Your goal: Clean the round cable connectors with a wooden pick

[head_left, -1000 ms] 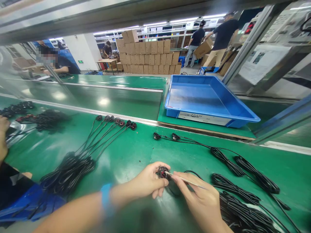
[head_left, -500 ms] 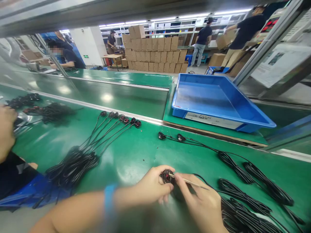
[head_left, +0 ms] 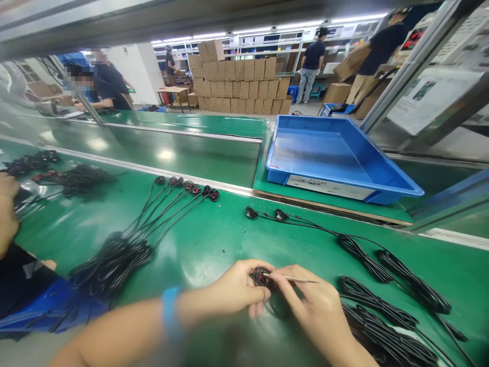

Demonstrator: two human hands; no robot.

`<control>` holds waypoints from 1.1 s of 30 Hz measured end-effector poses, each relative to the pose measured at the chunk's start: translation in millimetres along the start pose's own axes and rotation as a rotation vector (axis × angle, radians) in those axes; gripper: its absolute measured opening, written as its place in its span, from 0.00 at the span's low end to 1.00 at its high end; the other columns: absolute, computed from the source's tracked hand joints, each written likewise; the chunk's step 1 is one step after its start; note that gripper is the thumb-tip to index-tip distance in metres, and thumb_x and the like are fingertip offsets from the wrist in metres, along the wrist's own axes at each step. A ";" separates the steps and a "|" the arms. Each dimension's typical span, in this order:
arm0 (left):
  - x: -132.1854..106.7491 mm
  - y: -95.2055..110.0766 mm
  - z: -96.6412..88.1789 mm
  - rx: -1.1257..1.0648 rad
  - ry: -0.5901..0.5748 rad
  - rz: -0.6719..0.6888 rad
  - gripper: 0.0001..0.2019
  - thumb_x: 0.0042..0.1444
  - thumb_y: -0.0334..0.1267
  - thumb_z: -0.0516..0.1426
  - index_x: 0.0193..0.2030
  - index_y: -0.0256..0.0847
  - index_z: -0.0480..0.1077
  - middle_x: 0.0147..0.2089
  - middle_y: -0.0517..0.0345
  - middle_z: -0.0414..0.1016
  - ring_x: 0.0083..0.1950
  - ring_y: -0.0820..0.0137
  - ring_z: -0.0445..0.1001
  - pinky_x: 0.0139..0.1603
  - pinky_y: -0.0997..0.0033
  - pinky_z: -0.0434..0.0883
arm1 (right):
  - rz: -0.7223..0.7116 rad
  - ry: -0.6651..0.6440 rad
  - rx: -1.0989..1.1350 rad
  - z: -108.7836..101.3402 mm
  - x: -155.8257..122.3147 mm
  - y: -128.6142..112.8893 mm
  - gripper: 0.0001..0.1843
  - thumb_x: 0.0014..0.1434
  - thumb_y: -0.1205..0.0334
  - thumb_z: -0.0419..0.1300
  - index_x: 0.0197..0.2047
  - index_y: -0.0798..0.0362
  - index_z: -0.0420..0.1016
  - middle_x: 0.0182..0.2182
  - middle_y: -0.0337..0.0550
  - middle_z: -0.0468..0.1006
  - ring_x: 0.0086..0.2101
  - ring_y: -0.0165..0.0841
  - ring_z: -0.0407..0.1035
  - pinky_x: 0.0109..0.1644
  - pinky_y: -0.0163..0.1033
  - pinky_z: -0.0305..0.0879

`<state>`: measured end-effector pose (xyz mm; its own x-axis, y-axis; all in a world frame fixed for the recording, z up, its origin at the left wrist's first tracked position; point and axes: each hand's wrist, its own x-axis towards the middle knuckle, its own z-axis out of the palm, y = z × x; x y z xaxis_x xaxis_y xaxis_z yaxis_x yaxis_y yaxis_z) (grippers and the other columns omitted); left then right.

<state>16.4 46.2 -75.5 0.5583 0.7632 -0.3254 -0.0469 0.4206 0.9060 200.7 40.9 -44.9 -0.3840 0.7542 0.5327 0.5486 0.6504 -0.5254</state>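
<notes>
Tray (head_left: 317, 153) behind part (head_left: 260, 277), cables (head_left: 132, 261) either side

I see blue tray (head_left: 324, 153) w/ white label (head_left: 330, 187); in bkgd, stacked cardbd boxes (head_left: 243, 89) nr sm. table (head_left: 174, 89), & a person (head_left: 384, 48) in dk. shirt holding a carton (head_left: 351, 62).

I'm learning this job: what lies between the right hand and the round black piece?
In the head view, a thin stick runs from the right hand to the round black piece.
</notes>
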 end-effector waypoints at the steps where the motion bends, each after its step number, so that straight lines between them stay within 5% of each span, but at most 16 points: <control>1: 0.4 -0.5 -0.4 -0.017 0.006 -0.005 0.24 0.53 0.32 0.62 0.57 0.34 0.66 0.18 0.65 0.72 0.14 0.77 0.68 0.15 0.82 0.65 | 0.027 0.052 -0.007 1.3 -1.6 -0.6 0.09 0.66 0.64 0.56 0.37 0.50 0.77 0.32 0.39 0.81 0.31 0.30 0.76 0.36 0.32 0.72; 7: 0.1 2.7 0.1 -0.065 -0.030 -0.018 0.24 0.52 0.31 0.62 0.57 0.33 0.67 0.18 0.63 0.73 0.14 0.76 0.68 0.15 0.81 0.67 | 0.083 0.150 0.001 3.2 -4.6 -4.0 0.07 0.64 0.65 0.59 0.36 0.50 0.78 0.32 0.37 0.81 0.31 0.29 0.77 0.37 0.31 0.72; 17: -0.2 4.2 -1.8 -0.091 -0.030 -0.017 0.27 0.52 0.31 0.62 0.59 0.33 0.64 0.18 0.64 0.73 0.14 0.76 0.68 0.16 0.81 0.66 | -0.020 0.077 -0.034 6.5 -5.5 -0.6 0.07 0.65 0.65 0.57 0.39 0.50 0.77 0.33 0.38 0.81 0.32 0.30 0.77 0.37 0.33 0.72; 24: -3.4 8.0 -3.6 0.105 -0.145 -0.043 0.15 0.52 0.30 0.61 0.48 0.33 0.70 0.18 0.65 0.71 0.17 0.74 0.70 0.18 0.80 0.66 | 0.007 -0.218 0.207 -3.4 7.8 6.9 0.11 0.67 0.64 0.54 0.36 0.50 0.76 0.31 0.39 0.79 0.32 0.28 0.75 0.36 0.31 0.71; 28: -2.8 5.7 -3.6 0.126 -0.145 -0.033 0.12 0.51 0.27 0.60 0.44 0.34 0.70 0.17 0.66 0.70 0.17 0.75 0.71 0.17 0.82 0.67 | -0.018 -0.355 0.149 -6.4 12.7 5.0 0.10 0.68 0.62 0.53 0.38 0.51 0.75 0.32 0.40 0.77 0.34 0.30 0.73 0.38 0.34 0.69; 33: -3.1 9.3 -3.0 0.039 -0.119 -0.019 0.18 0.53 0.26 0.58 0.52 0.33 0.71 0.18 0.65 0.72 0.16 0.77 0.69 0.17 0.83 0.66 | 0.020 -0.146 0.157 -9.7 8.7 1.9 0.09 0.67 0.65 0.55 0.37 0.51 0.75 0.31 0.40 0.78 0.32 0.29 0.73 0.37 0.33 0.69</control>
<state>11.8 49.1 -66.9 0.6531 0.6908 -0.3104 -0.0048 0.4136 0.9105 205.6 47.8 -34.8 -0.4838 0.7648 0.4254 0.4390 0.6326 -0.6380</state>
